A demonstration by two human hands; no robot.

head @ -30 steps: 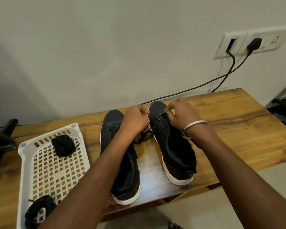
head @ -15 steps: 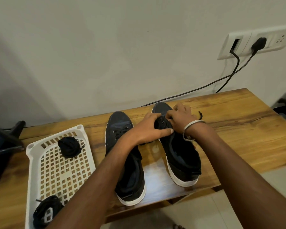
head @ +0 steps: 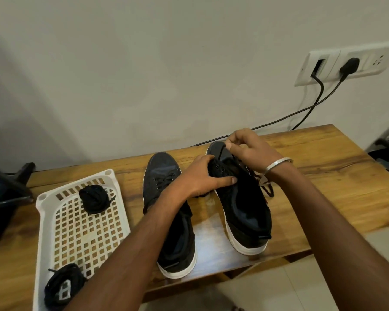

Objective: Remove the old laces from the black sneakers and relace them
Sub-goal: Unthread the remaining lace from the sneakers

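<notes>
Two black sneakers with white soles stand toes-to-wall on the wooden table [head: 323, 153]. The left sneaker [head: 164, 176] still has a black lace through its front eyelets. My left hand [head: 202, 176] grips the eyelet flap of the right sneaker [head: 245, 205], thumb stretched across its tongue. My right hand [head: 247, 147] is raised over that shoe's toe and pinches a black lace [head: 220, 152] pulled up from the eyelets. A loose length of that lace [head: 266, 187] lies on the table beside the shoe, under my right wrist.
A white slotted tray [head: 76, 225] lies left of the shoes with one coiled black lace [head: 94, 198] at its far end and another lace bundle [head: 61, 286] at its near end. Black cables [head: 301, 113] run from a wall socket. A dark chair part [head: 7, 187] sits at far left.
My right hand has lifted from the right shoe's eyelets, drawing the lace upward over the toe. My left hand shifted from the gap between the shoes onto the right shoe's flap.
</notes>
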